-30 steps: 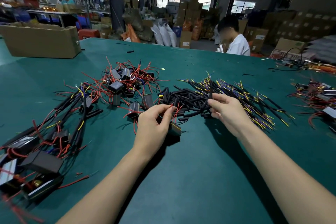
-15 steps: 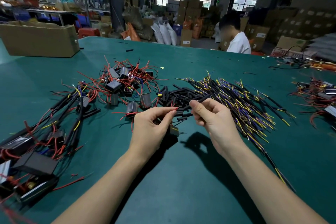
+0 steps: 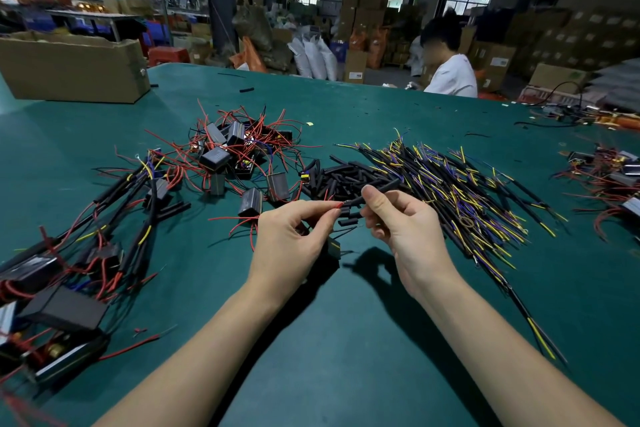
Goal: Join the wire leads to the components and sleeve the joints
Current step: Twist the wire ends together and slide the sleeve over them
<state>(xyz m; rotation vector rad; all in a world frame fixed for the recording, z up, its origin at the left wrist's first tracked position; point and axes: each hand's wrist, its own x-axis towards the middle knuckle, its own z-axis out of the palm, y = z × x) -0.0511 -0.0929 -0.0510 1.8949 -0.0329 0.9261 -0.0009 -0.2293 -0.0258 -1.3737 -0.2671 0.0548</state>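
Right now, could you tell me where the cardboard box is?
In the head view, the cardboard box sits at the table's far left, beyond the red-wired components.

Your counter (image 3: 346, 340) was dark teal. The lead (image 3: 325, 207) you pinched was red, the sleeve (image 3: 379, 188) black. The loose sleeves (image 3: 346, 173) were black too, the component boxes (image 3: 215, 159) black with red leads, the wire bundle (image 3: 460, 191) black, yellow and purple.
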